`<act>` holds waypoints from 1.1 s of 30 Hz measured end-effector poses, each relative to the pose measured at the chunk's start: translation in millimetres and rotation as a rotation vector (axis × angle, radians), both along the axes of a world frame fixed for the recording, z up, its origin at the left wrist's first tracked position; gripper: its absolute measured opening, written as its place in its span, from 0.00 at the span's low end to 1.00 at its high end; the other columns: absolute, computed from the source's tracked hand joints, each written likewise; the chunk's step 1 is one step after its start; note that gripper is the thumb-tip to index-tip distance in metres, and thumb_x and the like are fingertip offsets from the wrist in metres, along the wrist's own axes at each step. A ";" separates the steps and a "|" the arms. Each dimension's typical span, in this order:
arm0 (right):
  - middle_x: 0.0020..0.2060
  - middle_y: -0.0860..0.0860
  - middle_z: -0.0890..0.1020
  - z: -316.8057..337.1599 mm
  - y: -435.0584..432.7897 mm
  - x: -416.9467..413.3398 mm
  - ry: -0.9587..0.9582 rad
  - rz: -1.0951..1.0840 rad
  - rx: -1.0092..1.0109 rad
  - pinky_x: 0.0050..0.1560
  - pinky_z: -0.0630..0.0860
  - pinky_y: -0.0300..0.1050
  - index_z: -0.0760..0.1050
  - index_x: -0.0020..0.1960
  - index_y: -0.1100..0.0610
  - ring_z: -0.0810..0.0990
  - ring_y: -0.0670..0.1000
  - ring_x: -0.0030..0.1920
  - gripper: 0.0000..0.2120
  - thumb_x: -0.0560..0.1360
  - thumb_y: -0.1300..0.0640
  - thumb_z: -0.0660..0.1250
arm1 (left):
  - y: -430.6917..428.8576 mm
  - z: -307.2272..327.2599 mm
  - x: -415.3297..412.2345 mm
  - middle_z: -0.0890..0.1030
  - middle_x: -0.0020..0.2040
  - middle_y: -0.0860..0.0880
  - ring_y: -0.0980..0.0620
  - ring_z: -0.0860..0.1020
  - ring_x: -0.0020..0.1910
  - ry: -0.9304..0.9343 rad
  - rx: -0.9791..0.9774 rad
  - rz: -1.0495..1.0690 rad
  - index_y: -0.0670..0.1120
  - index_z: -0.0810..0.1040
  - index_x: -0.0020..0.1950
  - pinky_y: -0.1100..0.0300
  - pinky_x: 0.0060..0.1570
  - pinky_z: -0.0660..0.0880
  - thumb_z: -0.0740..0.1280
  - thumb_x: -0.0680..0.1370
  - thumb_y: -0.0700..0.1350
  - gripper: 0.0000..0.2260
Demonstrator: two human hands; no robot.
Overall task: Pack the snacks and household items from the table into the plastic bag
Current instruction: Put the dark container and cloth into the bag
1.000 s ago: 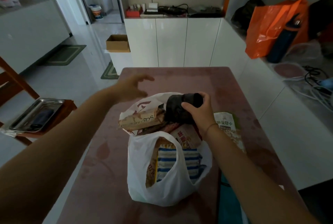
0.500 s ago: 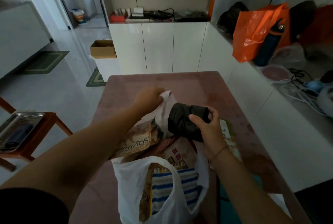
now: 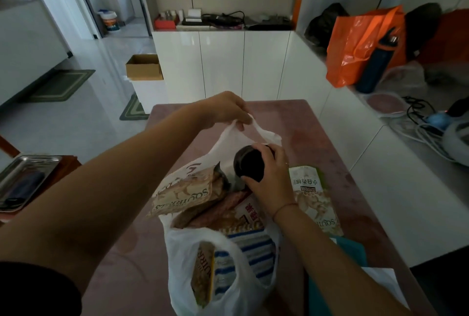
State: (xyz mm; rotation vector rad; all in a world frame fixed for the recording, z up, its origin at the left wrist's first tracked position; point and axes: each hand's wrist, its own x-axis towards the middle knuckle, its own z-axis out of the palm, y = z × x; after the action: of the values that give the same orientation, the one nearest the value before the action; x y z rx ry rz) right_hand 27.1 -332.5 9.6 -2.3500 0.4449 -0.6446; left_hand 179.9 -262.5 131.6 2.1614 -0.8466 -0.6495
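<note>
A white plastic bag (image 3: 223,295) stands on the pink table (image 3: 330,153), stuffed with snack packets and a blue-striped cloth (image 3: 253,247). My left hand (image 3: 223,110) pinches the bag's far handle and lifts it up. My right hand (image 3: 269,178) grips a black roll (image 3: 247,164), end-on, at the bag's mouth just under that handle. A beige snack packet (image 3: 182,193) sticks out of the bag on the left. A green and white nut packet (image 3: 312,199) lies on the table to the right of the bag.
A teal item (image 3: 352,252) and white paper (image 3: 385,282) lie near the table's right front edge. White cabinets run behind and to the right, with an orange bag (image 3: 355,44) and dark bottle (image 3: 375,64) on the right counter. A metal tray (image 3: 25,178) sits on a low stool at left.
My left hand reached across, took the bag's far handle and raised it. My right hand turned the black roll upright and lowered it into the bag's mouth.
</note>
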 end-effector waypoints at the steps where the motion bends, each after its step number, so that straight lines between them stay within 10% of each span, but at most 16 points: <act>1: 0.66 0.53 0.65 -3.2 -1.7 0.7 -0.011 -0.017 0.014 0.66 0.68 0.44 0.68 0.67 0.51 0.65 0.56 0.67 0.33 0.65 0.57 0.76 | 2.5 2.5 -2.7 0.82 0.40 0.47 0.56 0.80 0.38 0.009 0.027 -0.065 0.39 0.82 0.49 0.66 0.42 0.76 0.69 0.72 0.40 0.08; 10: 0.78 0.52 0.49 -18.4 -11.5 19.3 0.337 0.173 -0.190 0.74 0.56 0.48 0.54 0.77 0.50 0.53 0.55 0.76 0.35 0.75 0.51 0.67 | 13.5 -8.9 -6.6 0.82 0.39 0.47 0.52 0.80 0.42 0.155 -0.351 0.081 0.42 0.79 0.52 0.60 0.48 0.77 0.64 0.77 0.37 0.07; 14: 0.74 0.56 0.60 -12.4 -11.1 10.7 0.423 0.121 -0.283 0.70 0.65 0.48 0.58 0.76 0.53 0.63 0.57 0.71 0.28 0.78 0.60 0.62 | 14.0 -9.6 -16.8 0.82 0.40 0.47 0.50 0.79 0.44 0.146 -0.374 0.105 0.43 0.79 0.51 0.54 0.54 0.74 0.63 0.77 0.37 0.07; 18: 0.60 0.53 0.78 19.8 -22.3 -32.0 0.099 0.250 0.064 0.61 0.73 0.40 0.75 0.64 0.59 0.77 0.50 0.59 0.15 0.78 0.63 0.62 | 16.3 -7.9 -24.5 0.81 0.42 0.48 0.52 0.79 0.45 0.125 -0.372 0.171 0.44 0.79 0.52 0.57 0.51 0.73 0.63 0.77 0.38 0.07; 22: 0.50 0.52 0.81 -0.3 -86.7 -119.9 0.079 -0.202 0.309 0.51 0.78 0.35 0.78 0.57 0.59 0.79 0.51 0.51 0.11 0.75 0.64 0.67 | 22.6 -17.7 -35.6 0.76 0.56 0.48 0.51 0.74 0.52 0.027 -0.214 0.197 0.45 0.71 0.65 0.59 0.51 0.69 0.66 0.76 0.44 0.17; 27: 0.65 0.58 0.74 -89.6 -132.1 -223.3 0.757 -0.500 0.513 0.61 0.70 0.43 0.64 0.71 0.62 0.74 0.55 0.63 0.39 0.66 0.55 0.77 | 25.7 -28.6 -60.0 0.71 0.66 0.46 0.49 0.70 0.60 -0.172 -0.131 0.164 0.47 0.65 0.70 0.58 0.56 0.67 0.67 0.76 0.47 0.24; 33: 0.74 0.58 0.60 -142.9 -125.9 -258.0 1.032 -0.665 0.480 0.69 0.66 0.56 0.51 0.76 0.57 0.62 0.60 0.72 0.58 0.57 0.42 0.80 | 11.9 -25.3 -97.3 0.70 0.67 0.46 0.46 0.71 0.60 -0.400 -0.017 0.016 0.48 0.68 0.68 0.55 0.58 0.69 0.66 0.76 0.47 0.21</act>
State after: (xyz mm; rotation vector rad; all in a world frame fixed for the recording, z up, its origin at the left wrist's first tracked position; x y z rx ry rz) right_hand -230.9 -458.4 -133.3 -1.8617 1.6524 0.4580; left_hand 82.7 -250.5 106.3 2.3171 -1.0325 -0.1985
